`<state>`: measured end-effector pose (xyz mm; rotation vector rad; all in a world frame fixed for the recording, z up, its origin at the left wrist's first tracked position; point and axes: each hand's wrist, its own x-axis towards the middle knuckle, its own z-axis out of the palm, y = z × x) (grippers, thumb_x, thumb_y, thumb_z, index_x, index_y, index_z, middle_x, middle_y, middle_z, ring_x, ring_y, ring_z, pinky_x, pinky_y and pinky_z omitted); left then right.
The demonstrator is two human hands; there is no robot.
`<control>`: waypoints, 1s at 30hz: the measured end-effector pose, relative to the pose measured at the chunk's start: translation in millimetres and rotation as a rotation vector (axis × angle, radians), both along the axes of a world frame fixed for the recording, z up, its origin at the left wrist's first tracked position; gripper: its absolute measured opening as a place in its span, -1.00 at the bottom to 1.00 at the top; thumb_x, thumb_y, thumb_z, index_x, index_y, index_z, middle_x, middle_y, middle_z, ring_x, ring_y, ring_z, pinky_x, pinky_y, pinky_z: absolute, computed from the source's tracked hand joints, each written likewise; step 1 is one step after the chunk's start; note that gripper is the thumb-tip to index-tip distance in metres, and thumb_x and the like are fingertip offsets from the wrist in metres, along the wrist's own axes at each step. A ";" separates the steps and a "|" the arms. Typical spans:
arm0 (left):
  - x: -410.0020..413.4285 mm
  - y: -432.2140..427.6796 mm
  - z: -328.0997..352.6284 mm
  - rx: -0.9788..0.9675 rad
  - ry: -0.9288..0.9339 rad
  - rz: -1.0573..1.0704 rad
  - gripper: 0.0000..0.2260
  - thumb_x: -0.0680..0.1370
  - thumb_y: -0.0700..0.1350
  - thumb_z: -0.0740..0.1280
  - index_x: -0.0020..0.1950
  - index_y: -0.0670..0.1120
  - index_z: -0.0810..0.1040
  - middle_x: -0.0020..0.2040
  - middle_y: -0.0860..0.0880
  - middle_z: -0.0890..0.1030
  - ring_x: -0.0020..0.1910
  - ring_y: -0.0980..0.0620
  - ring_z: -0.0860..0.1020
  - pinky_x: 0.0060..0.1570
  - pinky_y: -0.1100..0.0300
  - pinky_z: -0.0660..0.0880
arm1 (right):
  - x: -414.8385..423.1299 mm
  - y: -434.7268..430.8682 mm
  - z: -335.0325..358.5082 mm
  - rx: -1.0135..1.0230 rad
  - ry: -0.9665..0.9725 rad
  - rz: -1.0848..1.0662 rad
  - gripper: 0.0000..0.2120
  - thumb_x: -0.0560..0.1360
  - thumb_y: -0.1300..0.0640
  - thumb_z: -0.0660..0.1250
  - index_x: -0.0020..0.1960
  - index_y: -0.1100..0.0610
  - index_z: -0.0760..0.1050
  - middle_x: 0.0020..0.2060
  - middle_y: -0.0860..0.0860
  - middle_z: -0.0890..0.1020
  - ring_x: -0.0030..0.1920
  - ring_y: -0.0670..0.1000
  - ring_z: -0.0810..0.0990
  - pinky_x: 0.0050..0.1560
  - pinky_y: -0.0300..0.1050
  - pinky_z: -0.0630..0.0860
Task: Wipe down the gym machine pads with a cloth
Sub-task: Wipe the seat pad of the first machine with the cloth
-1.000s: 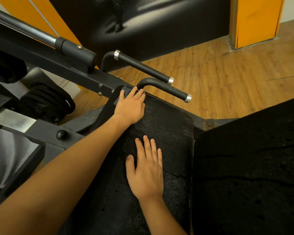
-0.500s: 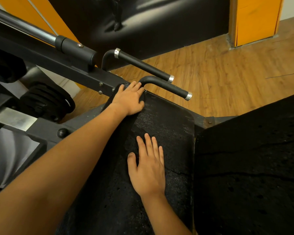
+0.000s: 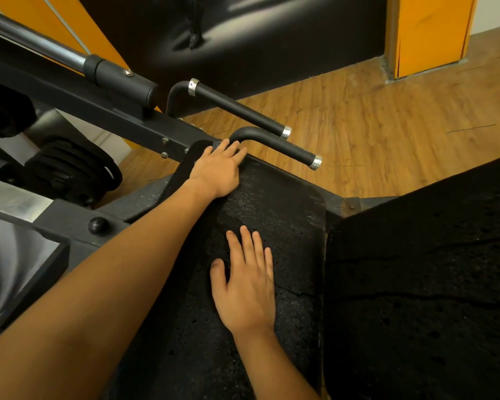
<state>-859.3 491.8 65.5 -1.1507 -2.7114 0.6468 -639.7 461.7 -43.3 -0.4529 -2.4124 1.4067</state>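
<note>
**Two hands on a black gym pad, wiping at its far corner**

A dark steel gym machine (image 3: 113, 116) fills the left of the view, standing on a wood floor (image 3: 387, 125). On the right lies a large black pad (image 3: 416, 284), cracked and pitted. Just left of it a long middle pad (image 3: 286, 215) runs from near to far, equally worn. Two black handles (image 3: 272, 142) jut rightward past its far end.

The left hand (image 3: 217, 171) reaches to the far left corner of the middle pad. Its fingers are nearly straight and press down at the pad's edge. The right hand (image 3: 247, 287) lies flat on the middle of the same pad, fingers straight and slightly spread, holding nothing.

The cloth (image 3: 217, 144) is almost wholly hidden. A small dark scrap by the left fingertips seems to be it, pinned under that hand.

The wipe looks to be partway through. It has reached the far corner of the middle pad. The surface does not show how much is already clean. The large right pad, with no hand on it, likely remains to be done.
</note>
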 end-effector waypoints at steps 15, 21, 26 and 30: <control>13.4 -12.8 -2.8 -0.030 0.051 0.010 -0.48 0.69 -0.10 0.12 0.66 0.03 0.12 0.67 -0.13 0.02 0.65 -0.15 -0.03 0.59 -0.14 0.02 | -1.0 -0.6 -0.4 -0.010 0.019 -0.015 -0.40 0.63 -0.20 -0.10 0.65 -0.13 0.05 0.66 -0.15 -0.06 0.61 -0.15 -0.29 0.63 0.02 -0.26; 7.4 1.5 -5.5 -0.001 0.038 0.037 -0.45 0.68 -0.14 0.14 0.67 0.02 0.09 0.67 -0.14 0.00 0.65 -0.16 -0.06 0.59 -0.16 -0.01 | -0.6 0.9 -1.0 -0.010 0.013 -0.003 -0.43 0.67 -0.17 -0.03 0.66 -0.14 0.03 0.66 -0.16 -0.07 0.61 -0.15 -0.30 0.63 0.01 -0.25; 14.2 -7.4 -0.8 -0.007 0.005 0.022 -0.46 0.68 -0.15 0.14 0.66 -0.04 0.09 0.67 -0.14 -0.01 0.65 -0.14 -0.03 0.59 -0.12 0.02 | -0.6 0.4 -0.4 -0.017 0.021 -0.010 -0.45 0.67 -0.16 -0.01 0.65 -0.14 0.06 0.66 -0.15 -0.05 0.62 -0.14 -0.28 0.63 0.01 -0.26; 27.8 -27.1 -0.2 -0.008 -0.004 -0.030 -0.47 0.68 -0.13 0.13 0.66 -0.05 0.12 0.67 -0.13 0.01 0.64 -0.13 0.00 0.57 -0.10 0.04 | -0.5 0.1 0.4 -0.007 0.023 -0.018 -0.45 0.68 -0.15 0.00 0.65 -0.11 0.07 0.66 -0.13 -0.03 0.62 -0.13 -0.25 0.62 -0.01 -0.28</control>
